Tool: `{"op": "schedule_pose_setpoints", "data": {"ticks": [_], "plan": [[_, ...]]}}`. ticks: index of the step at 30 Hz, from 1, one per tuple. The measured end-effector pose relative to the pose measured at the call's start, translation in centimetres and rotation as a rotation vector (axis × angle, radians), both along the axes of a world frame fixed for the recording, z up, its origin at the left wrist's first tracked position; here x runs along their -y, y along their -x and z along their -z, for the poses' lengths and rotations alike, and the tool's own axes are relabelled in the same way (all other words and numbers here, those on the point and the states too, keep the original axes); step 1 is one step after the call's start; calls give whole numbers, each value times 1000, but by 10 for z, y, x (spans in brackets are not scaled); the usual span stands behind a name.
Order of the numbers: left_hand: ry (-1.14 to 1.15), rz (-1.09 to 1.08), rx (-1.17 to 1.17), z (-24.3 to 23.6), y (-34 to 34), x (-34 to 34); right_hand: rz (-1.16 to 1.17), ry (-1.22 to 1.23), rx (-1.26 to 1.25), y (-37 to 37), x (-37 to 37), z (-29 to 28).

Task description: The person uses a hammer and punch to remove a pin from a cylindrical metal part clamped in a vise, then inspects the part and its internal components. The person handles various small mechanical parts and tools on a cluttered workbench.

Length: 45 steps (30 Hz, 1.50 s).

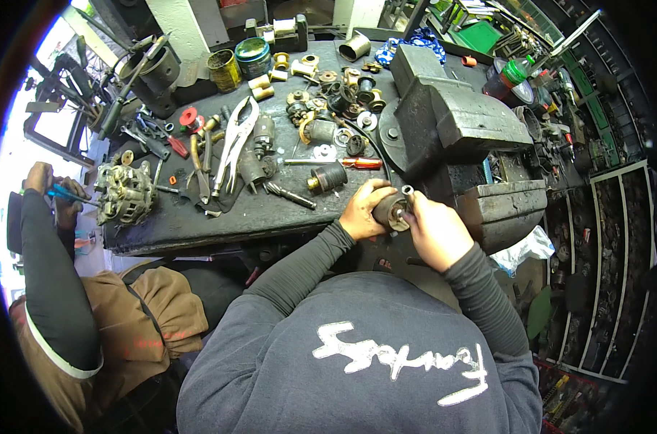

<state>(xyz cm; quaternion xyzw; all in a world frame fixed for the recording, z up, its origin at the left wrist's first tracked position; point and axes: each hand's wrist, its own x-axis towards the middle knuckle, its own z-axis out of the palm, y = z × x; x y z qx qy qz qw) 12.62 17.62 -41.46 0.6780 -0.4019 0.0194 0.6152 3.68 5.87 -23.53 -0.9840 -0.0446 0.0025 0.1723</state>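
My left hand [361, 210] grips a dark cylindrical motor part [390, 210] just off the front edge of the black workbench [198, 224]. My right hand [433, 230] is closed around a small metal tool [408, 192] pressed against the part's end face. Both hands sit right beside the big black bench vise [451, 119]. On the bench close to my left hand lie a short black cylinder with a brass end [326, 177] and a red-handled screwdriver [357, 163].
Locking pliers [234, 141], sockets, brass bushings, washers and tins cover the bench. At the left a co-worker in a brown top holds a blue-handled tool [64, 194] at an alternator [126, 192]. Shelves of parts [603, 239] stand on the right.
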Motion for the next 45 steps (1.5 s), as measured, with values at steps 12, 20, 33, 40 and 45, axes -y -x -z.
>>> {"op": "schedule_pose_setpoints", "data": {"ticks": [12, 20, 33, 40, 45], "plan": [[-92, 232, 232, 4, -12, 6, 837, -1525, -355, 70, -8, 50], [-220, 460, 298, -9, -24, 14, 828, -1711, -469, 85, 3, 78], [-513, 550, 380, -28, -55, 7, 530, -2129, -533, 71, 23, 136], [-569, 572, 399, -33, -51, 11, 486, -2179, -514, 79, 28, 159], [-494, 502, 228, -21, -50, 9, 471, -2224, -534, 82, 30, 174]]}}
